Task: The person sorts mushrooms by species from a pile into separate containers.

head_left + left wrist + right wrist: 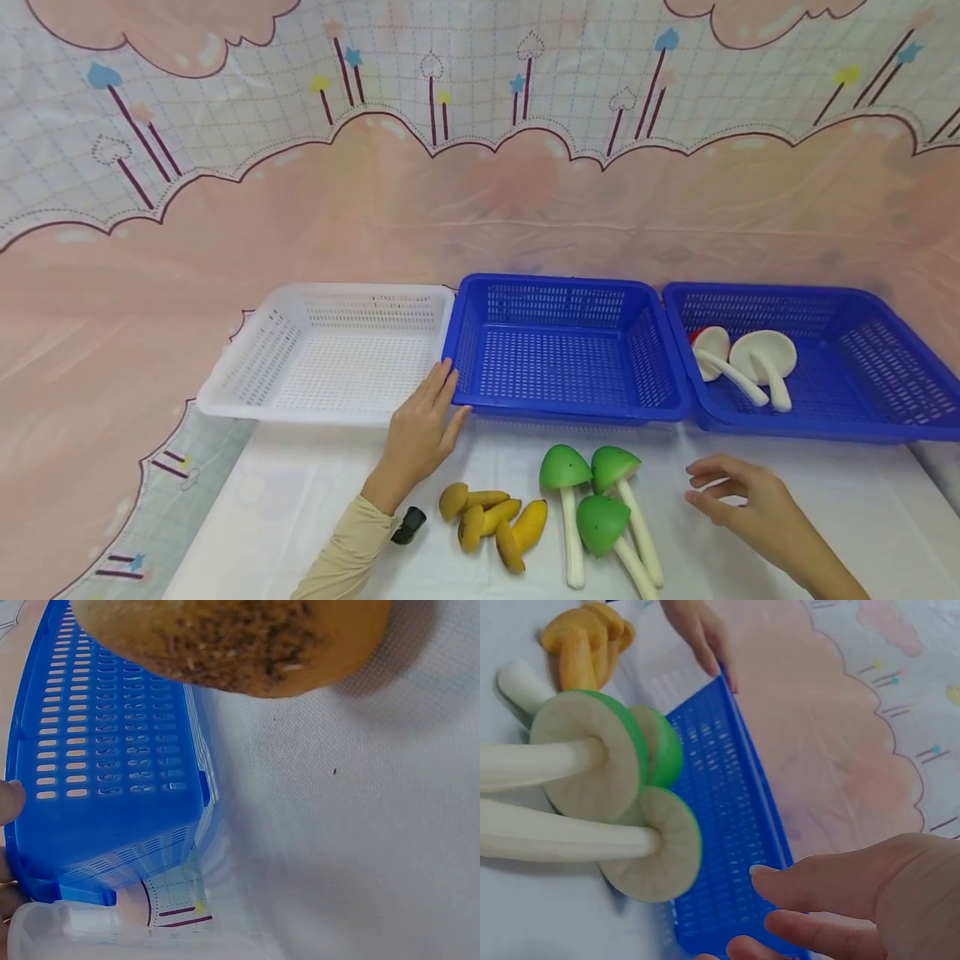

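In the head view, my left hand [422, 429] holds the near left corner of the middle blue basket [562, 412], thumb at the front and fingers along the side rim. The left wrist view shows fingertips [10, 801] at that basket's rim. My right hand [750, 504] hovers above the table with loosely bent fingers and holds nothing. Left of it lie three green-capped toy mushrooms [602, 525] with long white stems. Three yellow-brown toy mushrooms [491, 515] lie between them and my left forearm. One brown cap [240, 645] looms large in the left wrist view.
A white basket [238, 408] stands left of the middle one. The right blue basket [832, 427] contains two mushrooms [761, 358], one showing a red edge. A small black object [408, 526] lies beside my left sleeve, partly hidden. Patterned cloth [525, 200] hangs behind.
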### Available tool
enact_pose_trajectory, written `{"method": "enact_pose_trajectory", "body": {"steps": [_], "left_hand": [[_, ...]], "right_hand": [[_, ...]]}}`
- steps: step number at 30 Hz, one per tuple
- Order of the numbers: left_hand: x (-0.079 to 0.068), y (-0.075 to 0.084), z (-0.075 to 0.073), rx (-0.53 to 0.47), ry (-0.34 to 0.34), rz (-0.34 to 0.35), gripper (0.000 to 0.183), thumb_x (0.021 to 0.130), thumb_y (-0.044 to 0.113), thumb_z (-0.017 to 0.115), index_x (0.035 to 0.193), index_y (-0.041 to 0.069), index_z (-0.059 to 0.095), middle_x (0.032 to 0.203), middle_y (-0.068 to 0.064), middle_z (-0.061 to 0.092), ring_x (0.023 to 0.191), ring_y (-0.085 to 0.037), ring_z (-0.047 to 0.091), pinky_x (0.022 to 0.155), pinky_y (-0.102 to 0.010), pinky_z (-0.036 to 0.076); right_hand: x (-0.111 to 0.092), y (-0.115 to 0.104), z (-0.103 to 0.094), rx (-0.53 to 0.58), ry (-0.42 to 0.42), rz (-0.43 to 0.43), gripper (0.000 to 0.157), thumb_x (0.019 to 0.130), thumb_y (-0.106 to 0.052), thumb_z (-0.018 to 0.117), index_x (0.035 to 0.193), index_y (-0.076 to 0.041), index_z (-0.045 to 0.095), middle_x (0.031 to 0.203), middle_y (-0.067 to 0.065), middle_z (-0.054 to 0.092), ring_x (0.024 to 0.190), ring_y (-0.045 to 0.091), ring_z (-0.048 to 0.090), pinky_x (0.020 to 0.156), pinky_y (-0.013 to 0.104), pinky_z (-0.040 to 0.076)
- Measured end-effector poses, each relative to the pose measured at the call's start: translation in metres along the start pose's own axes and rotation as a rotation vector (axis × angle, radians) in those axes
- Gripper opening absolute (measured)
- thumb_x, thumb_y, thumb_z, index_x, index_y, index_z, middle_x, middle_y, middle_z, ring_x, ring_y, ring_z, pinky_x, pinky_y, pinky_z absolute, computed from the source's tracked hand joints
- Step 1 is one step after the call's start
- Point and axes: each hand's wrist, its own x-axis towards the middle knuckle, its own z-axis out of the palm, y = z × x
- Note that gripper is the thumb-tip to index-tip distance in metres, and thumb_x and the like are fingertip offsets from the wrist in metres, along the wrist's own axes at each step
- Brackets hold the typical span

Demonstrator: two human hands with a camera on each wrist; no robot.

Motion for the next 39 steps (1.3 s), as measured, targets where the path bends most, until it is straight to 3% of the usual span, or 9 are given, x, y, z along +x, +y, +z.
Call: {"method": "enact_pose_trajectory", "body": {"steps": [10,23,33,39], "left_hand": [[0.001,0.002,0.0,-0.003,-0.002,-0.013,0.051,0.09,0.025,0.062,0.129,-0.007,0.054,0.139,-0.021,0.046,0.127,-0.033,0.046,0.099,-0.042,0.044],[0.002,0.001,0.0,-0.003,-0.016,-0.017,0.05,0.09,0.025,0.062,0.129,-0.007,0.054,0.139,-0.022,0.047,0.127,-0.033,0.045,0.099,-0.042,0.043],[0.002,0.0,-0.001,0.0,0.0,-0.017,0.05,0.09,0.024,0.063,0.127,-0.007,0.055,0.138,-0.022,0.047,0.126,-0.034,0.047,0.097,-0.043,0.045],[0.003,0.0,0.0,-0.015,-0.006,-0.015,0.05,0.09,0.024,0.062,0.128,-0.008,0.054,0.138,-0.022,0.047,0.127,-0.034,0.046,0.099,-0.043,0.044]], "right_hand": [[-0.002,0.012,0.023,0.112,-0.159,0.067,0.031,0.085,-0.016,0.071,0.108,0.003,0.062,0.096,0.011,0.065,0.076,0.009,0.063,0.054,0.03,0.055],[-0.001,0.021,0.058,0.118,-0.2,0.124,0.036,0.074,-0.011,0.078,0.101,0.004,0.061,0.083,0.007,0.06,0.069,0.016,0.057,0.046,0.029,0.053],[-0.001,0.023,0.06,0.257,-0.291,0.199,0.044,0.078,-0.012,0.075,0.11,0.011,0.055,0.08,0.007,0.062,0.07,0.022,0.06,0.05,0.035,0.054],[-0.002,0.02,0.056,0.232,-0.236,0.24,0.045,0.077,-0.009,0.076,0.112,0.011,0.055,0.086,0.007,0.063,0.074,0.021,0.061,0.051,0.035,0.055]]}}
